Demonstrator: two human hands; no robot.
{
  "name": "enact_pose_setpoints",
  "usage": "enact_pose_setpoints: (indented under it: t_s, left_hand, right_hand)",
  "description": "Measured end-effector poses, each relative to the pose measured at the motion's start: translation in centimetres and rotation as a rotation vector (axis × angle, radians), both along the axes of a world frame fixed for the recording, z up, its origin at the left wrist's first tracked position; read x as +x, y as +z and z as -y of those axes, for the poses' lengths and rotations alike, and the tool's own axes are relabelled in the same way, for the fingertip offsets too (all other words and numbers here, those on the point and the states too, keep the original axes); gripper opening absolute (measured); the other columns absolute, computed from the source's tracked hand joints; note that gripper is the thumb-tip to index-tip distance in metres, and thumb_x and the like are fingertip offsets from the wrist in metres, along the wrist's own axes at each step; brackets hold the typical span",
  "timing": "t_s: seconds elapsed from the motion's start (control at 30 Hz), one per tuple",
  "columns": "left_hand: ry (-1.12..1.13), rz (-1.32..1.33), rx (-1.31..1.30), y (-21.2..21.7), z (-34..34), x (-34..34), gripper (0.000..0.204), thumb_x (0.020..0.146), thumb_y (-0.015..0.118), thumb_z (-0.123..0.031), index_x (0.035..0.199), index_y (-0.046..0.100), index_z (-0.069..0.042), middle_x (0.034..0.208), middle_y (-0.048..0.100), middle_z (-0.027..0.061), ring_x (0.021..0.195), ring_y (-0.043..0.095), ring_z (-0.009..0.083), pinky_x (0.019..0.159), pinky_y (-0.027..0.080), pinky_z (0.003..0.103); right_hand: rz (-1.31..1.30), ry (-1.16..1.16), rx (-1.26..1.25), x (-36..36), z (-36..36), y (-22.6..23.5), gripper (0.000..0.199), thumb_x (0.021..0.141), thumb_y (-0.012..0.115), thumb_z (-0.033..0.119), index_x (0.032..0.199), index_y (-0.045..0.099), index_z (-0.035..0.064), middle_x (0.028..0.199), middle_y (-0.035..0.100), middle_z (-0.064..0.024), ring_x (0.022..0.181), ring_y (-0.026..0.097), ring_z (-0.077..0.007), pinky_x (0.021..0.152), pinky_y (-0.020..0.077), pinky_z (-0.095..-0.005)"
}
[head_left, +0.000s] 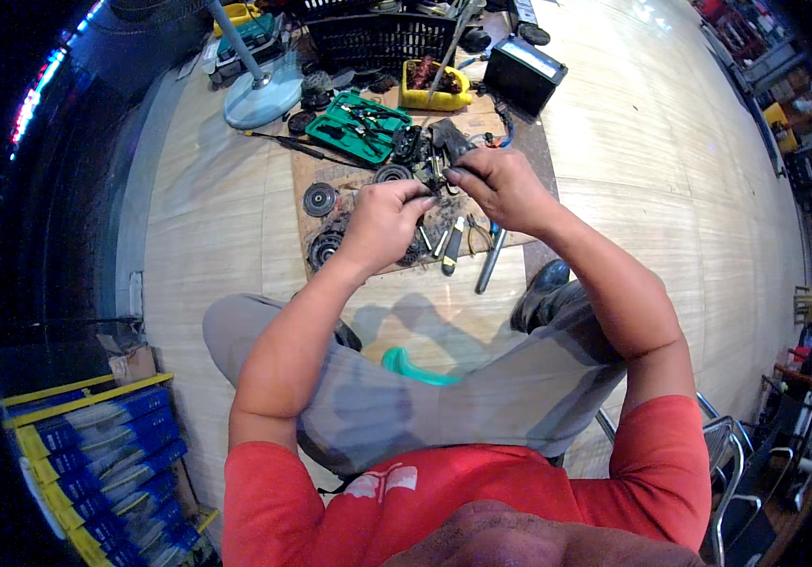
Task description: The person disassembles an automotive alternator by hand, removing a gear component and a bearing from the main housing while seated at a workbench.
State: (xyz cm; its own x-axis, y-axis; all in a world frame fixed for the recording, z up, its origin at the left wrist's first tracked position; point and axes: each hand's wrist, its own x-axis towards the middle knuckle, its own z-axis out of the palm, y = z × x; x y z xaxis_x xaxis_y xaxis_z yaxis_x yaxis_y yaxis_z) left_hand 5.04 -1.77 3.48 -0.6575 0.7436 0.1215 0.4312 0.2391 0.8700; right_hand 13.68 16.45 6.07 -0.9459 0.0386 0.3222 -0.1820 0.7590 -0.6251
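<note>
Both hands are raised together above a brown board [325, 170] that lies on the pale plank floor [670, 189] and serves as the work surface. The left hand [382, 222] has its fingers [422, 201] curled narrow, pinching a small dark metal part [437, 197] at the tips; the part is too small to identify. The right hand [500, 186] meets it from the opposite side, fingers bent close and closed on the same part, so the two grips steady it between them at a height where the eyes look straight down on it.

The part is held in the air just above a dark, dismantled machine body [429, 146] at the far side of the board, probably so that it stays close to where it belongs.

Loose items are spread within arm's reach on the board: round dark ribbed discs [320, 199] to the left, a yellow-and-black handled tool [451, 248] and a grey metal rod [490, 265] directly beneath the hands. A green open tool tray [360, 125] and a yellow plastic box [434, 94] sit further out, near the round pale-blue base of a stand [264, 99]. The person sits low, grey-trousered knees [396, 397] apart, which leaves the board between the feet
</note>
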Motion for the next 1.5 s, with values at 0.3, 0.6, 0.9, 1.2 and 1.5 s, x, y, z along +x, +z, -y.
enact_pose_setpoints:
  t_s: [0.3, 0.6, 0.9, 1.2, 1.5]
  left_hand:
    - [-0.020, 0.260, 0.100, 0.8, 1.8, 1.0, 0.018, 0.084, 0.063, -0.009, 0.094, 0.066, 0.005, 0.075, 0.066, 0.0042, 0.067, 0.056, 0.0075, 0.063, 0.046, 0.025]
    - [0.147, 0.074, 0.021, 4.4, 6.2, -1.6, 0.033, 0.085, 0.064, -0.022, 0.109, 0.064, 0.000, 0.099, 0.069, 0.0111, 0.086, 0.063, 0.0164, 0.077, 0.049, 0.032]
    - [0.168, -0.063, -0.086, 9.1, 9.7, -7.8, 0.035, 0.090, 0.059, -0.025, 0.114, 0.061, 0.001, 0.093, 0.064, 0.0033, 0.083, 0.055, 0.0096, 0.074, 0.046, 0.025]
    - [-0.016, -0.450, -0.580, 4.8, 11.6, -9.7, 0.043, 0.082, 0.064, -0.027, 0.116, 0.058, 0.000, 0.109, 0.062, 0.0213, 0.102, 0.058, 0.0388, 0.087, 0.046, 0.042]
    - [-0.046, -0.427, -0.515, 5.5, 10.5, -10.4, 0.044, 0.083, 0.063, -0.026, 0.118, 0.056, 0.000, 0.105, 0.063, 0.0222, 0.099, 0.059, 0.0383, 0.085, 0.047, 0.043]
  right_hand:
    - [-0.074, -0.010, -0.044, 0.5, 1.9, 1.2, 0.029, 0.089, 0.057, 0.024, 0.073, 0.059, -0.0002, 0.066, 0.056, -0.0183, 0.064, 0.057, -0.0349, 0.059, 0.0435, -0.0426]
    - [0.036, -0.166, -0.205, -0.3, 2.1, 0.1, 0.029, 0.089, 0.058, 0.026, 0.081, 0.061, -0.0012, 0.072, 0.060, -0.0211, 0.065, 0.059, -0.0346, 0.060, 0.0447, -0.0405]
    - [0.190, -0.374, -0.581, -0.1, -0.7, -3.7, 0.029, 0.092, 0.057, 0.023, 0.090, 0.066, -0.0039, 0.066, 0.058, -0.0019, 0.056, 0.049, -0.0072, 0.050, 0.0385, -0.0244]
    - [0.315, -0.458, -0.671, -0.5, -2.2, -9.6, 0.026, 0.091, 0.058, 0.020, 0.095, 0.066, -0.0048, 0.070, 0.061, -0.0031, 0.059, 0.050, -0.0082, 0.053, 0.0393, -0.0255]
    - [0.595, -0.513, -0.351, -0.9, -4.6, -20.8, 0.019, 0.082, 0.063, 0.012, 0.093, 0.067, -0.0028, 0.071, 0.064, -0.0078, 0.057, 0.056, -0.0136, 0.053, 0.0440, -0.0299]
